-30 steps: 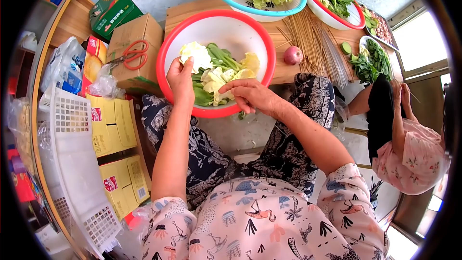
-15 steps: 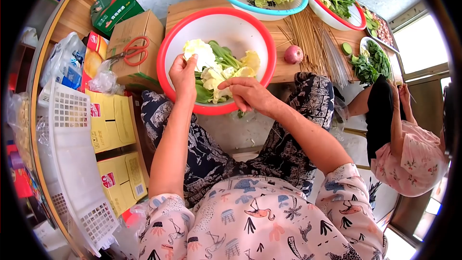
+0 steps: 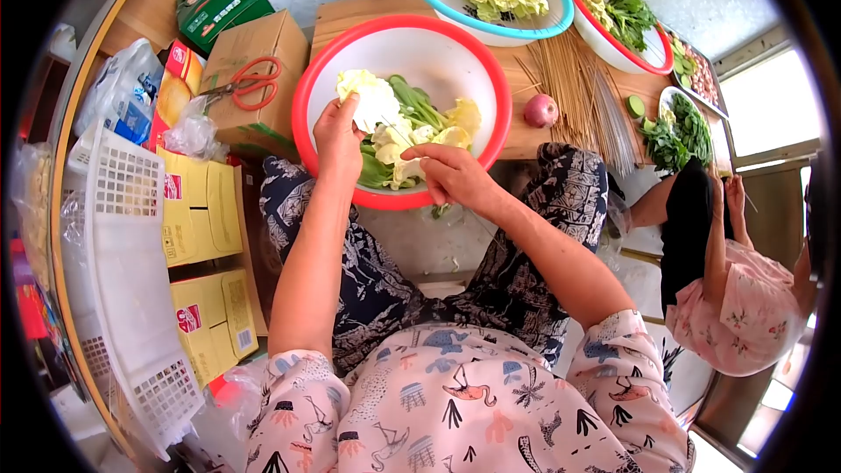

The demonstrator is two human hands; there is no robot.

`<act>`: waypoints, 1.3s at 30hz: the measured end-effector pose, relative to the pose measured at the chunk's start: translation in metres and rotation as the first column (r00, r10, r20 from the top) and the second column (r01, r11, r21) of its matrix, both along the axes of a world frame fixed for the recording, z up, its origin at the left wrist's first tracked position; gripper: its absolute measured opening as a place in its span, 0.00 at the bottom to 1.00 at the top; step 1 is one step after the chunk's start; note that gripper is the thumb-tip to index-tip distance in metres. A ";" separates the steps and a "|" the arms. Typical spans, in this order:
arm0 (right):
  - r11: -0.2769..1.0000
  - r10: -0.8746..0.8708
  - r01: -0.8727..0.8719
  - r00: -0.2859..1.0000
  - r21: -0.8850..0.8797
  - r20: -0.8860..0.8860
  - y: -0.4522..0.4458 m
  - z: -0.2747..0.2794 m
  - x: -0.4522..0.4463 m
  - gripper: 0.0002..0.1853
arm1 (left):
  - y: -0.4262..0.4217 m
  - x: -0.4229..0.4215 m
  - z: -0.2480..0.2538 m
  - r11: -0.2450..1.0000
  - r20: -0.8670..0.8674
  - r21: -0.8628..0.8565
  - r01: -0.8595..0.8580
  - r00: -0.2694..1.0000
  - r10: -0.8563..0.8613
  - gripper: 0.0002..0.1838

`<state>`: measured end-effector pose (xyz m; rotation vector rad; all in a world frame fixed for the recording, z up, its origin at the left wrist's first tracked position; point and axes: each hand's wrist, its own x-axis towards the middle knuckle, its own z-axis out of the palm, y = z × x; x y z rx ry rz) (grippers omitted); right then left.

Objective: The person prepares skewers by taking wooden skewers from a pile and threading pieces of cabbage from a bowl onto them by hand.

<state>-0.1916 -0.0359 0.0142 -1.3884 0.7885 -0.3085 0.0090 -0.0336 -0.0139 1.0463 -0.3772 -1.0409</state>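
Observation:
Over the left part of a red-rimmed white bowl, my left hand pinches a pale yellow-green cabbage leaf. My right hand is at the bowl's lower right, its index finger bent toward the leaves and the other fingers curled. A thin stick seems to run between the leaf and my right hand, but its end at the fingers is too small to make out. Inside the bowl lie green leafy stalks and more cabbage pieces.
On the wooden table are a red onion, many thin sticks, a blue-rimmed bowl and a red-rimmed bowl of greens. Scissors rest on a carton at left. Another person sits at right.
The view has shifted slightly, so the bowls and onion appear farther right. Both hands keep nearly the same pose, with the leaf still in my left hand.

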 end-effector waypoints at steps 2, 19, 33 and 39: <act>1.000 0.001 -0.001 1.000 -0.004 0.002 0.001 0.001 0.000 0.17 | 0.000 0.003 -0.002 1.000 -0.052 0.012 -0.006 0.999 0.006 0.07; 1.000 0.001 0.000 1.000 -0.023 0.002 0.005 0.006 0.002 0.16 | -0.001 0.015 -0.010 0.992 -0.194 -0.004 -0.126 0.973 0.123 0.07; 0.997 0.012 -0.014 1.000 0.081 0.029 0.008 0.035 -0.001 0.18 | -0.002 0.003 -0.001 0.977 0.038 -0.027 -0.211 0.977 0.212 0.06; 0.991 0.005 -0.011 0.999 0.130 0.046 0.004 0.029 0.000 0.18 | -0.001 -0.002 0.001 0.982 0.101 -0.036 -0.186 0.977 0.189 0.06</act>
